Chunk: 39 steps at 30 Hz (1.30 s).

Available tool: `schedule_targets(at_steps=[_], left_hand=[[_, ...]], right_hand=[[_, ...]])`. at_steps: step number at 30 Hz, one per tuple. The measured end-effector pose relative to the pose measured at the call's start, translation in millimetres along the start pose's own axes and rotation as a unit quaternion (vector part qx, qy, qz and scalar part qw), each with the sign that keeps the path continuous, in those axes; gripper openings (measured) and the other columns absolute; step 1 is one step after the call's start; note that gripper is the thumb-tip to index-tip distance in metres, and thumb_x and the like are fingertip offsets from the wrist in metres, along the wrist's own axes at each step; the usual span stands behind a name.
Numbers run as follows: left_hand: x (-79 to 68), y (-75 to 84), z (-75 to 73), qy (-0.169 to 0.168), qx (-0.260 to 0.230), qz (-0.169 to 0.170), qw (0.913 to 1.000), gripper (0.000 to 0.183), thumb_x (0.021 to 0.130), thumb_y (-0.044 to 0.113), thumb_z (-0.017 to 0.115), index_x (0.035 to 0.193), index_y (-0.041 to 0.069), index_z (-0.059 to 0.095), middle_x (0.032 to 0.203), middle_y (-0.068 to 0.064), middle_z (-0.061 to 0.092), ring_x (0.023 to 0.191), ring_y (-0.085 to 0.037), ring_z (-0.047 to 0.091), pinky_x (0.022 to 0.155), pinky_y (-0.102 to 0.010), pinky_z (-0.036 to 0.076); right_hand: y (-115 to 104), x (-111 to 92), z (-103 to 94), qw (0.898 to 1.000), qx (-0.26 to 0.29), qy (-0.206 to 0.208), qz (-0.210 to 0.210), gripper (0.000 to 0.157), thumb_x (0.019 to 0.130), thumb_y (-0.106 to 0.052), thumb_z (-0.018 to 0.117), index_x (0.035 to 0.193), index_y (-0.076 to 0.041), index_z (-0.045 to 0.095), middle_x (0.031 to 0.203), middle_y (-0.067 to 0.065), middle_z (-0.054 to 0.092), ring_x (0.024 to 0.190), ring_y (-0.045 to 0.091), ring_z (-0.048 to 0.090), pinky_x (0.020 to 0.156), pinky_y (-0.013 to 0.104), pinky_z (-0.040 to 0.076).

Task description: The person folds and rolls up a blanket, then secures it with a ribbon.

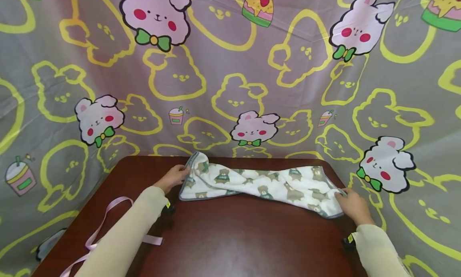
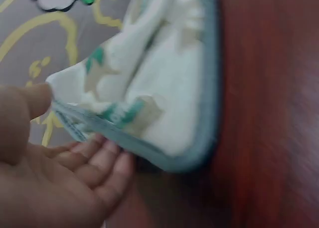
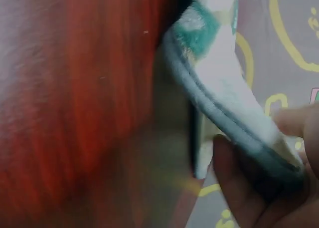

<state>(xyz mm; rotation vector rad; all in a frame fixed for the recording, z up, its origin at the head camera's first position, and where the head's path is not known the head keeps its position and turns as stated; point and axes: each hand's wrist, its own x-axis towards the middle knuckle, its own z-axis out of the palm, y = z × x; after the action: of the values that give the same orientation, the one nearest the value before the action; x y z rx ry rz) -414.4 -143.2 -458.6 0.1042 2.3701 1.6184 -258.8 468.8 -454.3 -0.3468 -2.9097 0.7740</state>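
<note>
A white plush towel with brown bears and a grey bound edge stretches between both hands over the back of the table. My left hand pinches its left end; in the left wrist view the thumb lies on top of the grey edge and the fingers are under it. At the other end, my right hand grips the right edge, and the right wrist view shows the towel's border between thumb and fingers. The towel is gathered and twisted near its middle, with folds at both ends.
A dark red-brown table lies beneath the towel. Pink ribbon trails over its left side, partly hidden behind the left sleeve. A grey curtain printed with cartoon bunnies hangs behind and around the table.
</note>
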Motion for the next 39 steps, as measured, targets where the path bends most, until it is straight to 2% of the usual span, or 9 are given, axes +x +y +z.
schedule_targets(at_steps=[4, 8, 13, 16, 19, 22, 29, 35, 39], left_hand=[[-16.5, -11.2, 6.1, -0.012, 0.095, -0.021, 0.9952, 0.066, 0.097, 0.024, 0.060, 0.140, -0.015, 0.030, 0.138, -0.032, 0.040, 0.117, -0.038, 0.052, 0.088, -0.046, 0.049], [-29.2, -17.1, 9.3, -0.024, 0.130, -0.015, 0.9911, 0.069, 0.089, 0.009, 0.069, 0.140, -0.016, 0.029, 0.135, -0.033, 0.043, 0.107, -0.033, 0.057, 0.079, -0.042, 0.053], [-36.0, -17.2, 3.9, -0.034, 0.086, 0.012, 0.9957, 0.067, 0.085, -0.010, 0.062, 0.142, -0.014, 0.027, 0.108, -0.028, 0.057, 0.087, -0.029, 0.062, 0.071, -0.045, 0.055], [-38.5, -12.4, -5.5, -0.035, 0.043, 0.027, 0.9981, 0.063, 0.088, -0.013, 0.057, 0.142, -0.013, 0.026, 0.098, -0.025, 0.056, 0.079, -0.029, 0.062, 0.070, -0.049, 0.055], [-39.6, -2.8, -18.2, -0.020, 0.020, 0.053, 0.9982, 0.058, 0.091, -0.011, 0.053, 0.142, -0.012, 0.026, 0.101, -0.026, 0.052, 0.079, -0.028, 0.061, 0.076, -0.053, 0.053], [-39.8, 8.3, -32.0, 0.003, 0.006, 0.075, 0.9971, 0.054, 0.096, -0.008, 0.049, 0.144, -0.010, 0.026, 0.106, -0.025, 0.049, 0.083, -0.027, 0.060, 0.079, -0.050, 0.053], [-45.9, 21.5, -64.1, 0.052, 0.022, 0.094, 0.9940, 0.046, 0.100, -0.004, 0.045, 0.143, -0.009, 0.031, 0.118, -0.028, 0.048, 0.089, -0.027, 0.059, 0.074, -0.039, 0.055], [-60.2, 13.9, -86.6, 0.064, 0.050, 0.089, 0.9927, 0.029, 0.098, -0.005, 0.049, 0.126, -0.012, 0.049, 0.115, -0.027, 0.052, 0.083, -0.021, 0.059, 0.071, -0.037, 0.055], [-72.7, 4.4, -89.4, 0.046, 0.100, 0.083, 0.9905, 0.020, 0.094, -0.004, 0.051, 0.110, -0.009, 0.063, 0.104, -0.019, 0.062, 0.075, -0.020, 0.059, 0.064, -0.036, 0.053]], right_hand=[[5, -2, 6.0, 0.999, 0.002, -0.043, -0.003, 0.071, 0.097, -0.036, 0.055, 0.132, 0.022, 0.033, 0.128, 0.045, 0.039, 0.115, 0.060, 0.039, 0.091, 0.066, 0.035], [9, -2, 11.2, 0.998, 0.021, -0.067, -0.005, 0.080, 0.093, -0.032, 0.062, 0.137, 0.022, 0.024, 0.133, 0.046, 0.032, 0.119, 0.060, 0.034, 0.094, 0.067, 0.032], [10, -3, 8.9, 0.997, 0.026, -0.071, -0.009, 0.087, 0.087, -0.020, 0.068, 0.146, 0.014, 0.013, 0.136, 0.045, 0.030, 0.116, 0.058, 0.039, 0.091, 0.068, 0.034], [7, -5, 2.6, 0.999, 0.025, -0.039, -0.015, 0.084, 0.088, -0.016, 0.065, 0.147, 0.012, 0.012, 0.135, 0.045, 0.032, 0.113, 0.058, 0.041, 0.088, 0.068, 0.036], [4, -7, -4.7, 0.999, 0.029, 0.028, -0.025, 0.074, 0.091, -0.012, 0.061, 0.147, 0.012, 0.018, 0.132, 0.045, 0.036, 0.110, 0.058, 0.045, 0.083, 0.066, 0.039], [1, -7, -9.4, 0.994, 0.041, 0.102, -0.029, 0.064, 0.093, -0.007, 0.058, 0.145, 0.012, 0.025, 0.125, 0.041, 0.043, 0.090, 0.049, 0.059, 0.072, 0.056, 0.047], [-3, -8, -15.5, 0.980, 0.010, 0.193, -0.055, 0.046, 0.089, -0.003, 0.054, 0.132, 0.009, 0.047, 0.116, 0.034, 0.050, 0.107, 0.052, 0.044, 0.084, 0.061, 0.034], [0, -15, -15.9, 0.980, -0.021, 0.179, -0.083, 0.030, 0.082, -0.001, 0.058, 0.109, 0.009, 0.064, 0.103, 0.030, 0.062, 0.091, 0.048, 0.056, 0.071, 0.058, 0.042], [3, -22, -11.0, 0.989, -0.039, 0.110, -0.090, 0.017, 0.082, -0.002, 0.062, 0.096, 0.005, 0.068, 0.087, 0.020, 0.066, 0.074, 0.033, 0.059, 0.064, 0.049, 0.045]])
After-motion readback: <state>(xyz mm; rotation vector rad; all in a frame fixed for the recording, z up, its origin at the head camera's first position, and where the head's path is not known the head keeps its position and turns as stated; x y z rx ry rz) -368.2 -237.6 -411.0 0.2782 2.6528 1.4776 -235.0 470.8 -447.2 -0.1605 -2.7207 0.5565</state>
